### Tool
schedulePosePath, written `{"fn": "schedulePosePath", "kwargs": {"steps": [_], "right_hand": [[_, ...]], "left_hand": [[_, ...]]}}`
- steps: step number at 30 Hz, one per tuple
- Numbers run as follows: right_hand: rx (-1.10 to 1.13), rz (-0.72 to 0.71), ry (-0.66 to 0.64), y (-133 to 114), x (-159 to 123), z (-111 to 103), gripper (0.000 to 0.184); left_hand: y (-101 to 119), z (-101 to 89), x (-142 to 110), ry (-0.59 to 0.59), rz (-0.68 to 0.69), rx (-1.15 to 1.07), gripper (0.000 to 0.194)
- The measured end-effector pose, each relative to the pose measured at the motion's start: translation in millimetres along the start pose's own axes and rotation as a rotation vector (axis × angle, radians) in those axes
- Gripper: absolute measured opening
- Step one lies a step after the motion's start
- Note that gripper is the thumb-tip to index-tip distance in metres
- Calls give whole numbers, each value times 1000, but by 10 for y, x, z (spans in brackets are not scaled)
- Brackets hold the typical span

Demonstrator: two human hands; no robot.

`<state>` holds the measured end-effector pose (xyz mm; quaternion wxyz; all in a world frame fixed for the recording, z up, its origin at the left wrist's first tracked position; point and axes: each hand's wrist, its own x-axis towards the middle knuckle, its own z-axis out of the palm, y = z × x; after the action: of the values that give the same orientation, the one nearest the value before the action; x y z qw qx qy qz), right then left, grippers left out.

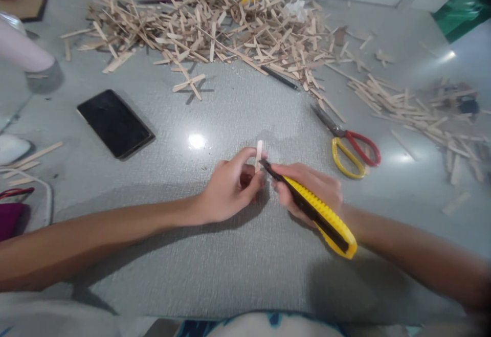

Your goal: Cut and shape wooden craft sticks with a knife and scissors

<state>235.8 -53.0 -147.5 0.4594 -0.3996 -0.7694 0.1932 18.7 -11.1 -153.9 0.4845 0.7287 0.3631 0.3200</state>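
Observation:
Near the middle of the table, my left hand (235, 186) pinches a short pale wooden craft stick (259, 152), its rounded end pointing away from me. My right hand (310, 186) is closed around a yellow and black utility knife (320, 214). The knife's dark front end meets the stick just above my left thumb. How much blade is out cannot be made out. Beyond my right hand lie scissors (343, 142) with one red and one yellow handle loop, their blades pointing away to the left.
A large heap of craft sticks (215, 30) spreads along the back, with a dark pen-like rod (280, 77) at its front edge. More sticks (414, 107) lie at right. A black smartphone (115, 124) rests at left, near a white cable (49, 199) and a pale pink cylinder (25, 45).

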Motion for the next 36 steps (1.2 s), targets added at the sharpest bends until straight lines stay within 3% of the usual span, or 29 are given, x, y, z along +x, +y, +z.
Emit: {"fn": "schedulePosePath", "kwargs": {"steps": [13, 25, 30, 36], "right_hand": [[9, 35, 3, -44, 1, 14, 41], [190, 110, 51, 45, -17, 27, 23], [379, 218, 26, 41, 33, -33, 9], [716, 400, 29, 214, 64, -70, 13]], "left_hand": [[23, 15, -7, 10, 63, 120, 17], [2, 39, -40, -26, 8, -38, 21], [4, 23, -23, -79, 31, -50, 22], [7, -10, 14, -63, 55, -35, 21]]}}
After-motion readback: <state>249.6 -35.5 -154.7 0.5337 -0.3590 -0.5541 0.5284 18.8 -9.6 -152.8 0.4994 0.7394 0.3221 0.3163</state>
